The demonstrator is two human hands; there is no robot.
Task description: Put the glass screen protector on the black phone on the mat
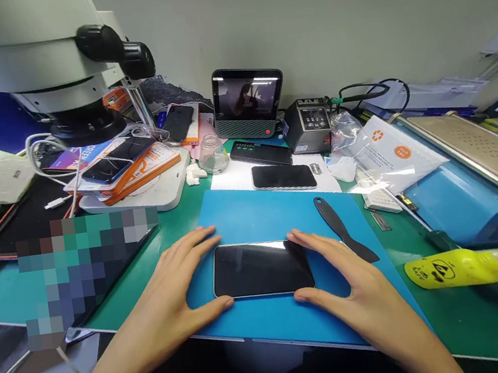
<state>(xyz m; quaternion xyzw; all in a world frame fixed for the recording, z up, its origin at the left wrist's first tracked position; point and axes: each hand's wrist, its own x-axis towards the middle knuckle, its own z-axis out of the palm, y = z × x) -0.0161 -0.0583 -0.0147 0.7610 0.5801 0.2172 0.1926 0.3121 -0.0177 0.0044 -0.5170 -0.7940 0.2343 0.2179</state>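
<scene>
Black-faced, the phone lies flat between my left hand and my right hand, both spread loosely around its ends; an uneven push could skid it across the blue mat, towards the scraper just beyond my right.

Can't see under the smartphone, past the upper edge cropping the stereo microscope, or behind the pixelated patch; can't read the fine print on the padded mailer.

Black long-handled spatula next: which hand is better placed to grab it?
Right hand, probably: the spatula lies beside it on the flat blue mat; the left hand is across the black rectangular phone.
</scene>
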